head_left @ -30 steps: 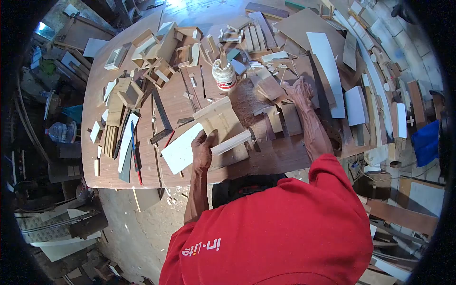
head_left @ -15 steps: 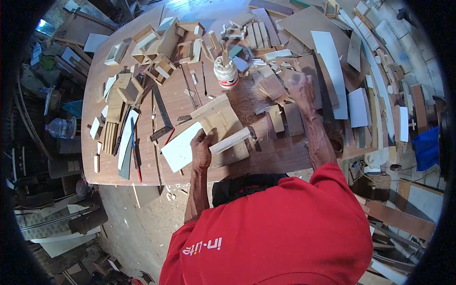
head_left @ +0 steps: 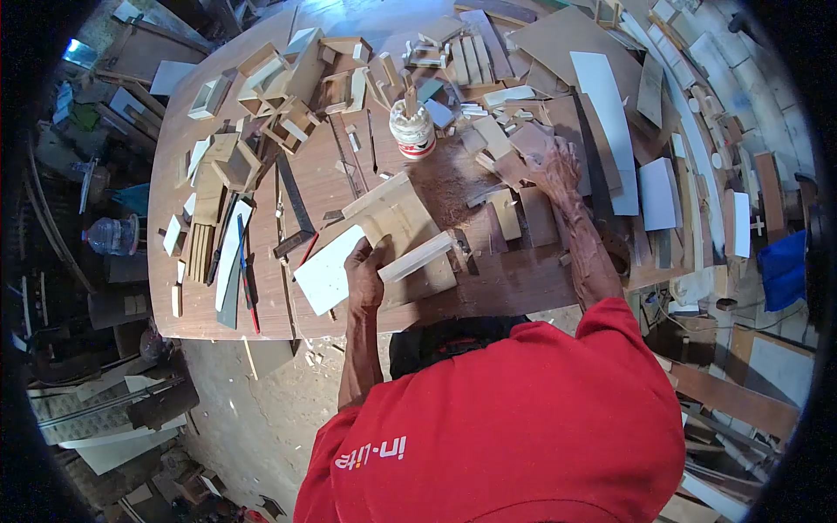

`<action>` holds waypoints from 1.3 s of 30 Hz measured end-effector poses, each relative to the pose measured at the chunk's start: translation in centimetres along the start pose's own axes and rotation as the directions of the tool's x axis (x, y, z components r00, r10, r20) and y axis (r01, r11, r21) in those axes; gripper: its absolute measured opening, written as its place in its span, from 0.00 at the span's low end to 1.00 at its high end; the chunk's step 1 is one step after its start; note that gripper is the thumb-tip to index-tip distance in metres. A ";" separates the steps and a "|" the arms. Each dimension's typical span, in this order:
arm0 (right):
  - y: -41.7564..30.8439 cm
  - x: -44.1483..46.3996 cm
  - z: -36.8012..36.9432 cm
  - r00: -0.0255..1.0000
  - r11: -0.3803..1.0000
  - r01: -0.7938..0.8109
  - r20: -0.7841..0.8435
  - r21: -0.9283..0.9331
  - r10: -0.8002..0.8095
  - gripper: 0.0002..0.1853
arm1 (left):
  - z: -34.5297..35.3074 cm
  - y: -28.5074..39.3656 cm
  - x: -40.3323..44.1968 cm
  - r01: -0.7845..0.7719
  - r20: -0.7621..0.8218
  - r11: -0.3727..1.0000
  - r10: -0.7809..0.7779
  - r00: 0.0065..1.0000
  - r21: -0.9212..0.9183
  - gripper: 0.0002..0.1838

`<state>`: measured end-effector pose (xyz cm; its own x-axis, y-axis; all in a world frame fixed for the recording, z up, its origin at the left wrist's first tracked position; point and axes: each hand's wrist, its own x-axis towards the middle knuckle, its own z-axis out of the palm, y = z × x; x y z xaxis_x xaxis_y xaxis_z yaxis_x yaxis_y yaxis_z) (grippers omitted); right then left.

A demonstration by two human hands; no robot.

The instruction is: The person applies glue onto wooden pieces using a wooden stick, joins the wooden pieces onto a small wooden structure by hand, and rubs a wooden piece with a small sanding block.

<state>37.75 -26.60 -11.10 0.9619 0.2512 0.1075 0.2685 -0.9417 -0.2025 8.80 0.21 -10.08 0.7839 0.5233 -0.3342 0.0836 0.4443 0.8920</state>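
My left hand (head_left: pixel 364 277) is closed on the near edge of a partly built wooden box (head_left: pixel 408 216), its thumb lying over the board. The box has pale upright strips along two sides, and a white panel (head_left: pixel 330 272) lies against its left. Farther right, my right hand (head_left: pixel 555 170) bends its fingers over a thin brown wooden piece (head_left: pixel 529 141) and appears to grip its edge. Other small wooden offcuts (head_left: pixel 490 138) lie just left of that hand. A white glue tub (head_left: pixel 412 131) with sticks standing in it is between the hands, farther back.
Several small wooden boxes (head_left: pixel 296 74) crowd the far left of the table (head_left: pixel 261 296). A black try square (head_left: pixel 296 213), a blue-and-red pencil (head_left: pixel 247 275) and wood strips lie on the left. Long white boards (head_left: pixel 610 131) and panels line the right. Sawdust (head_left: pixel 440 187) covers the middle.
My right hand, blurred before, is now sharp and slightly nearer me, over the brown pieces. My left hand and the box have hardly moved.
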 end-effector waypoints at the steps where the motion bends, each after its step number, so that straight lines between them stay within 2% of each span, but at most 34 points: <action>1: 0.5 -0.1 0.2 0.995 0.999 0.051 -0.088 -0.019 -0.053 0.29 | 0.0 0.0 0.0 0.001 -0.010 1.000 -0.001 1.000 -0.017 0.14; 2: 0.8 -0.3 0.4 0.995 0.998 0.052 -0.087 -0.019 -0.053 0.29 | 0.1 -0.1 0.0 0.001 -0.011 1.000 -0.001 1.000 -0.018 0.14; 4: 0.1 -1.0 -0.8 0.956 0.994 0.105 -0.273 -0.016 -0.105 0.23 | 0.3 -0.1 0.2 0.006 -0.024 1.000 -0.007 1.000 -0.005 0.14; 5: -0.4 -1.5 -1.4 0.956 0.993 0.115 -0.269 -0.011 -0.114 0.23 | 0.4 -0.1 0.1 0.004 -0.036 1.000 -0.004 0.999 -0.005 0.14; 7: -2.3 -2.5 -2.9 1.000 0.924 0.006 -0.013 0.383 -0.001 0.17 | 0.5 0.1 0.1 0.040 -0.017 0.999 -0.040 0.999 0.025 0.14; 8: -3.9 -3.3 -3.9 0.999 0.874 0.029 0.014 0.485 -0.041 0.15 | 0.5 0.1 0.2 0.030 -0.038 0.999 -0.030 0.999 0.020 0.14; 9: -5.2 -4.4 -3.8 0.998 0.870 0.044 0.019 0.491 -0.061 0.15 | 0.5 0.0 0.3 0.037 -0.042 0.998 -0.035 0.999 0.042 0.13; 11: -7.4 -6.4 -3.3 0.954 0.783 0.073 0.187 0.617 -0.236 0.14 | 0.6 -0.2 0.4 0.054 -0.042 0.995 -0.051 0.998 0.084 0.12; 13: -9.5 -7.9 -1.5 0.876 0.543 0.213 0.087 0.812 -0.474 0.14 | 1.2 0.1 0.3 0.031 -0.056 0.997 -0.027 0.998 0.077 0.10; 14: -10.5 -8.7 -1.2 0.871 0.538 0.217 0.087 0.814 -0.484 0.14 | 1.3 0.3 0.3 0.034 -0.047 0.998 -0.031 0.998 0.052 0.10; 15: -11.9 -9.4 -1.8 0.851 0.559 0.021 0.278 0.829 -0.445 0.13 | 1.2 0.5 0.3 0.038 -0.037 0.999 -0.037 0.999 0.026 0.10; 16: -12.9 -9.8 -2.1 0.790 0.574 -0.175 0.462 0.800 -0.403 0.13 | 0.9 0.6 0.5 0.036 -0.047 0.999 -0.035 0.998 0.024 0.10; 17: -13.5 -10.0 -2.2 0.785 0.573 -0.174 0.464 0.801 -0.410 0.13 | 0.3 0.8 0.7 0.048 -0.036 0.997 -0.046 0.998 0.058 0.11; 19: -14.6 -10.1 -2.3 0.801 0.467 -0.197 0.416 0.862 -0.430 0.15 | 0.0 1.6 0.7 0.057 -0.030 0.994 -0.055 0.998 0.089 0.12; 20: -14.1 -10.0 0.5 0.807 0.446 0.063 0.217 0.893 -0.548 0.16 | 0.1 2.2 0.7 0.076 -0.039 0.997 -0.076 0.996 0.016 0.14; 21: -14.7 -9.8 0.8 0.805 0.446 0.066 0.216 0.892 -0.552 0.16 | 0.1 2.8 0.8 0.094 -0.045 0.994 -0.097 0.994 -0.056 0.15; 23: -15.9 -10.0 1.2 0.776 0.316 -0.282 0.409 0.906 -0.480 0.16 | -1.2 3.3 1.2 0.096 -0.012 0.995 -0.097 0.995 -0.032 0.16; 27: -17.1 -10.3 3.0 0.800 0.286 -0.232 0.350 0.930 -0.487 0.15 | -2.5 4.7 1.5 0.076 0.065 0.996 -0.072 0.995 -0.047 0.17; 30: -18.5 -10.7 3.8 0.777 0.328 -0.308 0.435 0.893 -0.455 0.16 | -4.6 4.9 2.4 0.092 0.082 0.995 -0.095 0.992 0.032 0.18; 32: -20.4 -10.9 2.9 0.765 0.273 -0.425 0.504 0.863 -0.401 0.15 | -5.6 5.4 2.6 0.083 0.074 0.996 -0.085 0.994 0.024 0.18; 35: -22.6 -10.8 2.6 0.777 0.328 -0.394 0.502 0.859 -0.379 0.15 | -8.0 5.3 3.6 0.099 0.052 0.995 -0.101 0.994 0.032 0.18; 36: -23.2 -10.8 3.7 0.780 0.326 -0.394 0.500 0.859 -0.376 0.15 | -9.0 5.2 3.9 0.127 0.036 0.991 -0.129 0.991 0.046 0.18; 38: -24.3 -10.9 7.0 0.835 0.276 -0.302 0.393 0.912 -0.384 0.14 | -9.4 6.9 3.6 0.140 0.024 0.988 -0.142 0.990 0.071 0.17; 39: -25.1 -10.8 6.4 0.838 0.276 -0.300 0.391 0.913 -0.382 0.14 | -9.6 7.7 3.6 0.150 0.006 0.984 -0.151 0.989 0.093 0.17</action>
<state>20.95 -4.25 -13.42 0.7229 0.6574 -0.2129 -0.1686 -0.1309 -0.9770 6.32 12.49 -7.38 0.7662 0.4457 -0.4630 0.2566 0.4483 0.8563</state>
